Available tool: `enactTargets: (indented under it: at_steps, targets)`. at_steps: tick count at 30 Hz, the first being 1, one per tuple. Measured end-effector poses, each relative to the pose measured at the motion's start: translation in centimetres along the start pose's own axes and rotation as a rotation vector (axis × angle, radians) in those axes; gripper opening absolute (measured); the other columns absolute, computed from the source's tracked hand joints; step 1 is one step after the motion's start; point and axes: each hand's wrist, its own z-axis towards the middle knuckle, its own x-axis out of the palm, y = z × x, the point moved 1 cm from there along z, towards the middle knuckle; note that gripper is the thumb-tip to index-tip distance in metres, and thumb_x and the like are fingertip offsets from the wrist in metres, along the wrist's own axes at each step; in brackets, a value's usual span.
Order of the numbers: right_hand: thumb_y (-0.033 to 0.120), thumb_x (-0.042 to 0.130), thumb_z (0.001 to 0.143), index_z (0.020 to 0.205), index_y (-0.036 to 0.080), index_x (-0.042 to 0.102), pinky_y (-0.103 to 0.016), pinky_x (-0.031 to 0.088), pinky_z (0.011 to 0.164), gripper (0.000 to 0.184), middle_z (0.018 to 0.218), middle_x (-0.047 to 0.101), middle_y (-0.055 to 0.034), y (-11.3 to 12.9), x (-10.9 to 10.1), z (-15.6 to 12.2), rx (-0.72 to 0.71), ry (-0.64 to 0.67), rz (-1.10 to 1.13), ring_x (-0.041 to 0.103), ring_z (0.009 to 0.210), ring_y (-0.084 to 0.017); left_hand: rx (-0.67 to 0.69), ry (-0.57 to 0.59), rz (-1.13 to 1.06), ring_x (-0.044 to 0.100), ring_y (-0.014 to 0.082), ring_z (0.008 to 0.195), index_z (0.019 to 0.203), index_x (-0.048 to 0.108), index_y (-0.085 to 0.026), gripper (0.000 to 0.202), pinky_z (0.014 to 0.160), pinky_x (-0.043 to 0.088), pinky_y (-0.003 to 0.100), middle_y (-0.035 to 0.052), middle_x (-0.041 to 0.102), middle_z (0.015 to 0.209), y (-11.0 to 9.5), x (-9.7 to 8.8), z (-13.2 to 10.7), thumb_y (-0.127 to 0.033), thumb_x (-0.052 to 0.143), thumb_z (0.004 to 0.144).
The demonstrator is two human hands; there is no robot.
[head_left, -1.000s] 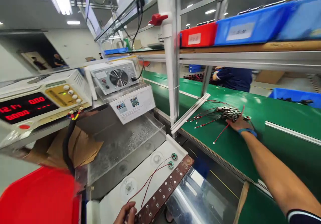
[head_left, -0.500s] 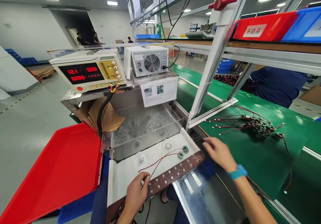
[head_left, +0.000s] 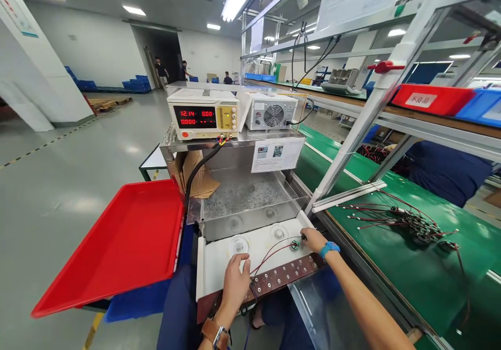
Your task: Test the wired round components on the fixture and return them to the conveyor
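Note:
My right hand point(head_left: 314, 240) pinches a small round circuit board point(head_left: 303, 237) at the right end of the white tray point(head_left: 219, 271). A thin dark wire runs from that board toward the left. Just beside it, a second round circuit board point(head_left: 295, 245) with a red wire point(head_left: 270, 257) lies on the tray. My left hand point(head_left: 236, 282) hovers at the tray's front edge, fingers loosely curved and apart, close to the wire ends. Under the wires runs a brown strip point(head_left: 289, 273) with rows of metal contacts.
A power supply point(head_left: 203, 115) with red digits stands behind the tray. To the left is a red bin point(head_left: 129, 230). On the green belt point(head_left: 376, 256) at right lies a heap of wired boards point(head_left: 418, 224). A slanted white post point(head_left: 352, 136) rises between; a person point(head_left: 446, 167) sits beyond.
My right hand has moved in from beside the tray and taken hold of one round board. My left hand's fingers have parted near the wires. The camera view has shifted.

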Motion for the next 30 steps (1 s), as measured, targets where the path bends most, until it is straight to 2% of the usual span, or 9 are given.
enactTargets:
  at_steps: [2, 5, 8, 11, 14, 18, 21, 24, 30]
  targets:
    - [0.009, 0.051, 0.081, 0.11, 0.016, 0.064, -0.031, 0.044, 0.089, 0.033, 0.113, 0.065, -0.013, 1.8, -1.2, -1.1, -0.09, -0.137, 0.043, 0.063, 0.103, -0.024, -0.004, -0.027, -0.021, 0.062, 0.0302, 0.11, 0.105, 0.065, -0.014, 0.033, 0.1, 0.046, 0.05, 0.0165, 0.069, 0.112, -0.2, 0.2, 0.3, -0.035, 0.049, 0.085]
    - [0.015, 0.047, 0.086, 0.122, 0.021, 0.057, -0.034, 0.045, 0.094, 0.038, 0.122, 0.06, -0.011, 6.3, -3.4, -2.9, -0.357, -0.372, 0.246, 0.059, 0.109, -0.022, 0.064, -0.066, -0.016, 0.051, 0.0302, 0.127, 0.125, 0.056, -0.013, 0.045, 0.108, 0.039, 0.049, 0.0182, 0.06, 0.131, -1.6, 0.6, 1.1, -0.03, 0.052, 0.083]
    - [0.023, 0.048, 0.088, 0.125, 0.025, 0.055, -0.034, 0.049, 0.089, 0.037, 0.122, 0.06, -0.0099, 11.5, -4.4, -3.3, -0.576, -0.481, 0.489, 0.059, 0.104, -0.021, 0.124, -0.057, -0.002, 0.046, 0.0277, 0.133, 0.132, 0.049, -0.015, 0.053, 0.109, 0.037, 0.046, 0.0168, 0.055, 0.138, -3.4, 0.5, 2.6, -0.026, 0.055, 0.081]
    - [0.026, 0.05, 0.088, 0.121, 0.023, 0.056, -0.033, 0.05, 0.084, 0.033, 0.111, 0.063, -0.0096, 16.0, -3.0, -1.6, -0.599, -0.469, 0.619, 0.061, 0.093, -0.02, 0.017, 0.027, 0.037, 0.065, 0.0243, 0.099, 0.104, 0.063, -0.016, 0.026, 0.089, 0.047, 0.039, 0.012, 0.071, 0.101, -3.8, -1.2, 4.1, -0.028, 0.05, 0.084]
    - [0.025, 0.056, 0.085, 0.113, 0.02, 0.06, -0.031, 0.049, 0.079, 0.028, 0.099, 0.065, -0.0074, 19.1, 0.2, 0.9, -0.5, -0.35, 0.575, 0.06, 0.083, -0.019, -0.104, 0.038, -0.006, 0.062, 0.0184, 0.068, 0.076, 0.06, -0.019, 0.025, 0.066, 0.045, 0.031, 0.0041, 0.066, 0.071, -3.0, -4.6, 4.2, -0.039, 0.047, 0.085]
    - [0.022, 0.059, 0.083, 0.106, 0.018, 0.062, -0.029, 0.046, 0.081, 0.024, 0.097, 0.065, -0.0065, 21.6, 4.0, 2.7, -0.467, -0.184, 0.415, 0.061, 0.086, -0.019, -0.31, 0.163, -0.271, 0.045, 0.0111, 0.043, 0.072, 0.052, -0.02, 0.042, 0.049, 0.034, 0.025, -0.0079, 0.046, 0.048, -1.7, -9.4, 1.5, -0.062, 0.051, 0.076]
    - [0.025, 0.058, 0.086, 0.106, 0.018, 0.061, -0.027, 0.045, 0.082, 0.022, 0.103, 0.063, -0.0071, 22.4, 5.1, 2.5, -0.482, -0.147, 0.335, 0.061, 0.089, -0.019, -0.455, 0.303, -0.414, 0.043, 0.0094, 0.039, 0.075, 0.052, -0.02, 0.053, 0.046, 0.03, 0.023, -0.0094, 0.045, 0.045, -1.3, -11.1, -1.8, -0.072, 0.056, 0.068]
    - [0.027, 0.056, 0.088, 0.107, 0.018, 0.06, -0.027, 0.044, 0.083, 0.021, 0.106, 0.062, -0.0077, 22.5, 5.1, 2.0, -0.492, -0.143, 0.263, 0.061, 0.093, -0.02, -0.558, 0.447, -0.553, 0.047, 0.0096, 0.04, 0.077, 0.053, -0.02, 0.058, 0.046, 0.03, 0.023, -0.0065, 0.052, 0.047, -0.7, -10.5, -5.2, -0.076, 0.058, 0.065]
    - [0.028, 0.054, 0.091, 0.101, 0.018, 0.061, -0.027, 0.043, 0.08, 0.015, 0.107, 0.063, -0.0084, 22.2, 4.9, 2.1, -0.464, -0.092, 0.164, 0.062, 0.094, -0.02, -0.646, 0.697, -0.738, 0.046, 0.0054, 0.042, 0.076, 0.056, -0.016, 0.059, 0.043, 0.023, 0.018, 0.0001, 0.061, 0.054, 0.2, -6.7, -10.0, -0.072, 0.068, 0.064]
